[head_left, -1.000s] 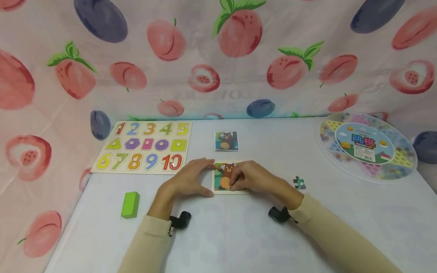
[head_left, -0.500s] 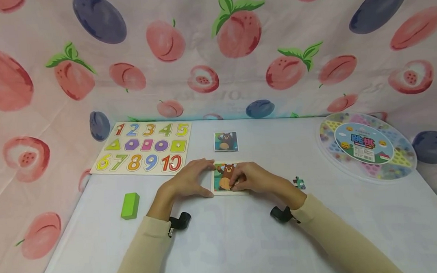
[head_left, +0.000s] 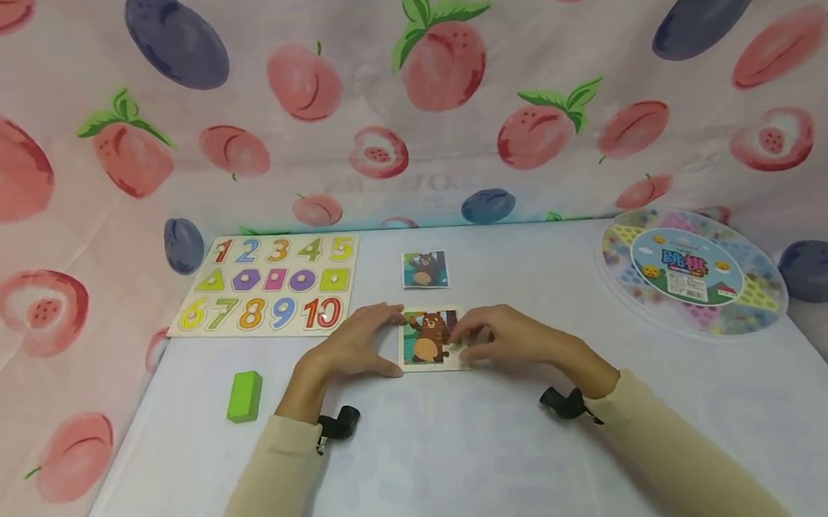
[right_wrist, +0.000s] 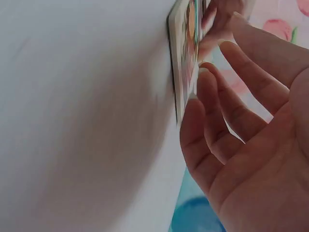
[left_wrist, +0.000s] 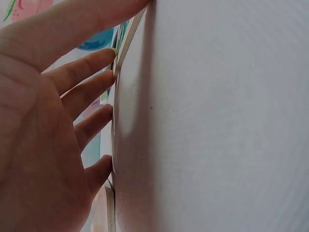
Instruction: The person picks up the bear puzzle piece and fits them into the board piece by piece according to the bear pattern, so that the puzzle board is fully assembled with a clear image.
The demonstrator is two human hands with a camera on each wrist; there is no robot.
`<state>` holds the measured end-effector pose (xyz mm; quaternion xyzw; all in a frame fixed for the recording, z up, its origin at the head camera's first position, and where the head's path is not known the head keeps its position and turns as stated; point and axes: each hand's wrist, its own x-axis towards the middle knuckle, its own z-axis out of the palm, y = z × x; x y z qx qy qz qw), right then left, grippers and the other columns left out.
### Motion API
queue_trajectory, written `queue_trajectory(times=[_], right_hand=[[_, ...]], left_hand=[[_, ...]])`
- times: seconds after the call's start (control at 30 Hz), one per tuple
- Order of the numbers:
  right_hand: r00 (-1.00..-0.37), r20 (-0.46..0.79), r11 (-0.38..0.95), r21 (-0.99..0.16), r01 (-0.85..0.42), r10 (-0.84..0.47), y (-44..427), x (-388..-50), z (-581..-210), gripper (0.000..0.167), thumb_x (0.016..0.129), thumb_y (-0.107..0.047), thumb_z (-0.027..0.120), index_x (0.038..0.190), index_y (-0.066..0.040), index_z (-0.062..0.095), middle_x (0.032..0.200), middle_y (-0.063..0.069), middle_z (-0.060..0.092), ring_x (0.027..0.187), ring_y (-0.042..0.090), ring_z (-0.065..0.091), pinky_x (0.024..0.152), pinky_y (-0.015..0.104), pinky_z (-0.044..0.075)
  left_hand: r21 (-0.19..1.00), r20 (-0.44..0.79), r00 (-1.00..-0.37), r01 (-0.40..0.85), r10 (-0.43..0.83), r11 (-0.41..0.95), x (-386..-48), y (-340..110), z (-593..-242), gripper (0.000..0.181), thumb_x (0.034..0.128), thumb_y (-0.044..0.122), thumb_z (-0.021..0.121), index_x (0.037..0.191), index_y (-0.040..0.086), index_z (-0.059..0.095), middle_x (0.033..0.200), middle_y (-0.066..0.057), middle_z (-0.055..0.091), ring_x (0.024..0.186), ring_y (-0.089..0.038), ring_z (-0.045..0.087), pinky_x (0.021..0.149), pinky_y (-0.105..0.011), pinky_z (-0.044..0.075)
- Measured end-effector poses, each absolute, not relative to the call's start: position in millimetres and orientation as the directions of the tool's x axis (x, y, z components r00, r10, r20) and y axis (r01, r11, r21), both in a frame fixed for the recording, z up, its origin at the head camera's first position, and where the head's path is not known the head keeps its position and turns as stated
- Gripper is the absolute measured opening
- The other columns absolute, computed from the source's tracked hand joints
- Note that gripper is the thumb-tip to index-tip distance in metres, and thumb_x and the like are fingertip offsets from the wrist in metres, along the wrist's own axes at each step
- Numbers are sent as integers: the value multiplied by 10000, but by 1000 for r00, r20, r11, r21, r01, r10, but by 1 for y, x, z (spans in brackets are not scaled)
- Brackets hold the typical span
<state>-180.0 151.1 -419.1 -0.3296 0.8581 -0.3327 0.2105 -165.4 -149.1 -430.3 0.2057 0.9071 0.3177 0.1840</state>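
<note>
A small jigsaw puzzle board (head_left: 428, 341) with a brown bear lies on the white table. Bare pale board shows at its lower right. My left hand (head_left: 351, 342) spreads along the board's left edge, thumb at the near corner and a finger at the far one. In the left wrist view its fingers (left_wrist: 89, 96) are relaxed. My right hand (head_left: 507, 335) hovers at the board's right edge, fingertips over it. The right wrist view shows these fingers (right_wrist: 212, 106) loosely bent, with nothing visible between them. Beyond the board lies a matching bear picture card (head_left: 425, 269).
A wooden number-and-shape board (head_left: 266, 286) lies at the back left. Nearer, on the left, stands a green block (head_left: 244, 397). A round Chinese checkers set (head_left: 692, 269) in clear plastic occupies the back right. Fruit-patterned cloth (head_left: 379, 98) hangs behind the table.
My right hand has drawn back to the right from the bear's belly, and its fingers have loosened. The loose puzzle piece seen earlier at the right is now out of sight. My left hand stays put.
</note>
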Motion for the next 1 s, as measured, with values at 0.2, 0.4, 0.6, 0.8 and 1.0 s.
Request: queue_trajectory(times=[0.2,0.4,0.6,0.8,1.0], right_hand=[[-778,-99,620,-670,-409,-621,190,-179,-410,282,903,-225,779,1168,-136,743,1165,44,742,984,198,640,753,221,570],[-855,-85,698,-621,-356,-512,235,-175,-400,386,893,-276,792,1247,-144,708,1255,50,707,1166,271,624,904,327,579],[-889,-97,720,-628,-294,-448,268,-167,-398,516,899,-324,784,1348,-129,619,1355,78,664,1266,299,582,991,333,553],[-896,-145,735,-634,-242,-420,285,-160,-412,600,866,-331,816,1362,-92,578,1369,121,643,1265,317,568,1039,491,543],[-900,-125,726,-641,-248,-418,293,-156,-427,607,815,-318,861,1320,-105,600,1320,92,658,1196,283,592,960,268,565]], left_hand=[[648,-199,-853,255,483,718,-165,-150,-431,751,719,274,916,1384,196,576,1647,33,403,1593,-284,236,1304,-549,234],[649,-203,-852,251,482,718,-165,-149,-431,760,713,276,919,1386,195,575,1644,39,407,1594,-280,237,1306,-544,231],[655,-199,-854,250,481,713,-164,-149,-432,758,710,267,920,1383,194,578,1645,36,406,1593,-291,238,1305,-555,227],[662,-197,-854,246,481,708,-164,-149,-433,761,713,263,919,1390,194,578,1643,33,409,1595,-289,230,1309,-552,217],[653,-206,-852,247,482,716,-166,-149,-433,772,721,279,915,1410,211,572,1642,39,409,1600,-276,222,1308,-553,220]])
